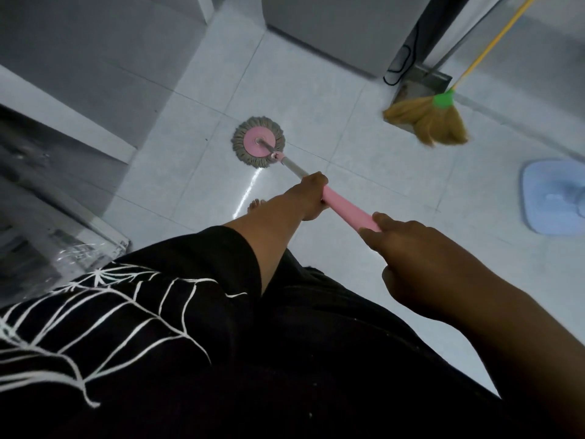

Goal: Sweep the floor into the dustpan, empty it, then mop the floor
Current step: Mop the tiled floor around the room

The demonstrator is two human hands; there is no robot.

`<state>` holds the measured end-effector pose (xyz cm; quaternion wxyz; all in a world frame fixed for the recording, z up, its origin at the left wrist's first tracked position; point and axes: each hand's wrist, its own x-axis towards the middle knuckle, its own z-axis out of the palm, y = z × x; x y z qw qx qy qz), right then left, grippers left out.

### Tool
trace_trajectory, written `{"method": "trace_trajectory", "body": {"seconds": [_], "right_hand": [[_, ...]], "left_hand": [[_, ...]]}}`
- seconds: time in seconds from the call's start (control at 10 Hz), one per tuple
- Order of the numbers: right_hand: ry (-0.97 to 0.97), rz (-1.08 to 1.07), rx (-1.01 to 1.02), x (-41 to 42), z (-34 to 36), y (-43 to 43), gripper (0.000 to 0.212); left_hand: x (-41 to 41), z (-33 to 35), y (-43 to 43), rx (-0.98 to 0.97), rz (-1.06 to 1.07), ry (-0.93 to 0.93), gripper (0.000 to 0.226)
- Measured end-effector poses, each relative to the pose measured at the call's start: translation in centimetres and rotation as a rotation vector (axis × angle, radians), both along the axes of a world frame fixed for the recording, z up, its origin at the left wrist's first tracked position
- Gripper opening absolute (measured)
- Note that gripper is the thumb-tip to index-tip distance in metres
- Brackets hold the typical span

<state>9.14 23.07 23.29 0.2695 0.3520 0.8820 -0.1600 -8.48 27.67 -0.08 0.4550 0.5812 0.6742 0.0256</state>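
A pale, glossy tiled floor [319, 90] seen from above, with grey cabinet fronts [95, 58] along the left and a grey appliance [332, 26] at the far wall. A bright wet streak [250, 188] shines on the tiles.

A spin mop [286, 161] stands on the floor mid-frame. Its round grey-stranded head [259, 142] with a pink disc lies flat on the tiles. Its long axis slants from the head, away and to the left, back towards the person at lower right.

The left hand [311, 193] has its fingers wrapped round the pole where the metal shaft meets the pink grip [346, 212]. The right hand [408, 258] clasps the grip's upper end, hiding its tip.

At upper right a straw broom [427, 122] leans with its yellow handle cut off by the frame, a grey metal dustpan [424, 80] partly hidden behind it. A blue square base [550, 198] is cropped at the right edge. A black spiderweb-print garment [158, 343] fills the foreground, and bare toes [256, 202] peek out beside the left arm.
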Motion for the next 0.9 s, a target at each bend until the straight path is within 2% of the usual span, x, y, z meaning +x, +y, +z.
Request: {"method": "trace_trajectory", "body": {"seconds": [0.1,0.3,0.9], "right_hand": [[0.01,-0.005,0.008,-0.6,-0.4,-0.4,0.046],[0.016,-0.032,0.006,-3.9,-1.0,1.8,0.044],[0.145,-0.165,-0.003,-25.1,-5.3,18.3,0.035]], "left_hand": [[-0.5,-0.2,-0.2,0.015,-0.022,-0.003,0.045],[-3.9,-1.2,1.9,0.022,-0.024,-0.021,0.059],[-25.3,-2.3,20.7,-0.072,-0.006,0.025,0.064]]}}
